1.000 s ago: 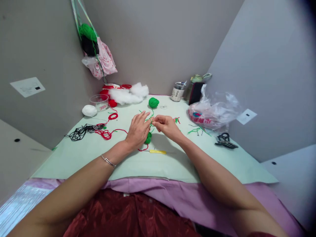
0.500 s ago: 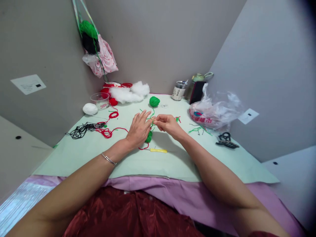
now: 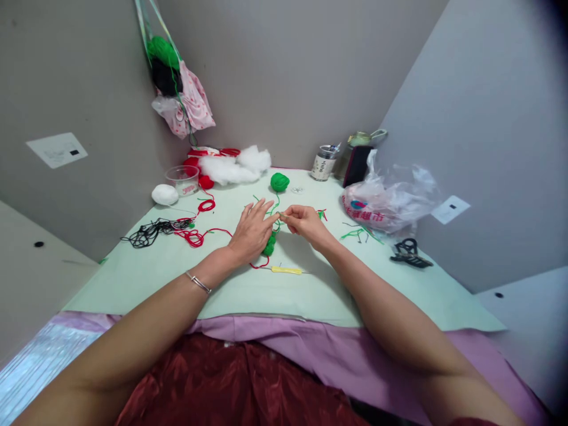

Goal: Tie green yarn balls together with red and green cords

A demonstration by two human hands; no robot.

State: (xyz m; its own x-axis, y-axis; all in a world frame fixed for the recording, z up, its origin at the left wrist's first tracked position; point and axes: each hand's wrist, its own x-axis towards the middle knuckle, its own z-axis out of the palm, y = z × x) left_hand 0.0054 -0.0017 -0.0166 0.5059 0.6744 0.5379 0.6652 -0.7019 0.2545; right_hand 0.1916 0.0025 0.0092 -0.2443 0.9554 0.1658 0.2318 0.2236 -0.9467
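My left hand (image 3: 254,231) lies palm down with its fingers spread, partly over a green crocheted piece (image 3: 268,244) on the pale green tabletop (image 3: 328,296). Close on its right, my right hand (image 3: 304,223) has thumb and index finger pinched together near my left index fingertip. What the pinch holds is too small to name. A green yarn ball (image 3: 279,182) sits beyond the hands, its strand running down toward them. Nearer to me lies a crochet hook with a yellow handle (image 3: 286,270), beside a red strand.
Left: black yarn (image 3: 153,232), red yarn (image 3: 194,238), a white ball (image 3: 164,194), a clear tub (image 3: 183,180) and white stuffing (image 3: 231,168). Right: a pen holder (image 3: 323,163), a phone (image 3: 357,166), a plastic bag (image 3: 386,204), yarn scraps (image 3: 360,233) and a black hair claw (image 3: 410,254).
The view has shifted slightly, moving the scene a little to the right. My right hand's pinch is slightly farther from my left palm, and more of the green piece shows.
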